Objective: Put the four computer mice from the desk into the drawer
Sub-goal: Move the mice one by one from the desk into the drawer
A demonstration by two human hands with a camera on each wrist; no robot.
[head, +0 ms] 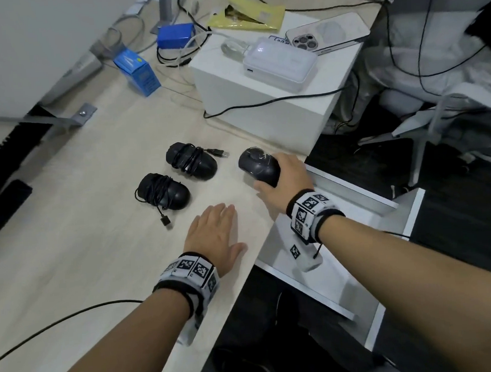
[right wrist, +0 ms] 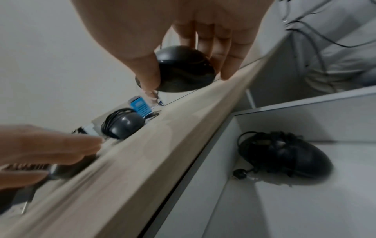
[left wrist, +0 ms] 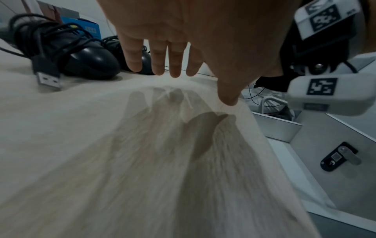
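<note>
Two black mice with their cords wound round them lie on the light wooden desk [head: 83,224]: a near one [head: 164,191] [left wrist: 67,53] and a far one [head: 192,160] [right wrist: 124,127]. My right hand [head: 281,180] [right wrist: 187,64] grips a third black mouse [head: 259,165] [right wrist: 184,70] near the desk's right edge, thumb on one side and fingers on the other. A fourth black mouse [right wrist: 284,154] lies inside the open white drawer [head: 372,301] [right wrist: 264,209] below that edge. My left hand [head: 215,233] [left wrist: 175,53] hovers flat over the desk, fingers straight, holding nothing.
A white box [head: 264,92] at the back right carries a white device [head: 280,63] and a phone [head: 327,32]. Blue boxes [head: 138,71], a yellow envelope [head: 245,14] and cables sit further back. A black cable [head: 60,320] crosses the desk near my left forearm.
</note>
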